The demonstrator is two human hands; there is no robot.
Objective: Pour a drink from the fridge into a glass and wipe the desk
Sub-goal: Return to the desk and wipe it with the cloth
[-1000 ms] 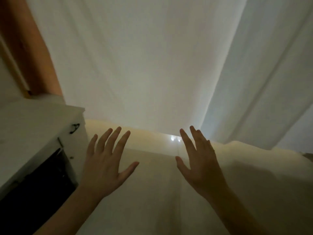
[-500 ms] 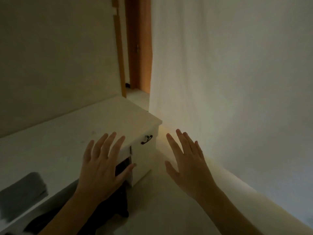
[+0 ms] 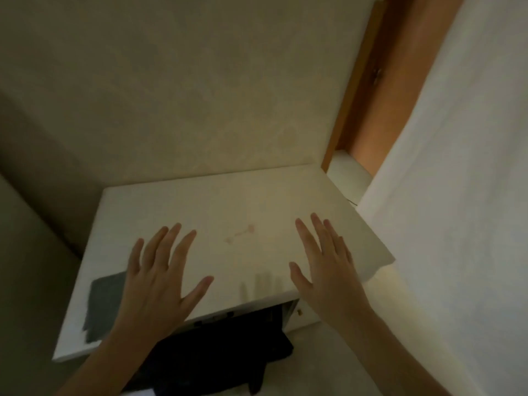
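A white desk (image 3: 217,201) fills the middle of the head view, with a faint pinkish stain (image 3: 240,232) near its centre. A dark grey cloth (image 3: 104,304) lies flat on the desk's left front part. My left hand (image 3: 160,278) hovers over the desk's front, fingers spread, just right of the cloth and holding nothing. Held over the desk's right front, my right hand (image 3: 325,267) is open too. No fridge, drink or glass is in view.
A beige wall (image 3: 185,90) stands behind the desk. An orange-brown door frame (image 3: 368,90) rises at the back right, beside a white curtain (image 3: 463,195). Something dark (image 3: 228,355) sits under the desk's front edge. A small drawer knob (image 3: 299,311) shows there.
The view has swung left and down from the curtain to the desk, which now lies squarely in front. Both hands stay spread and empty, now over the desktop.
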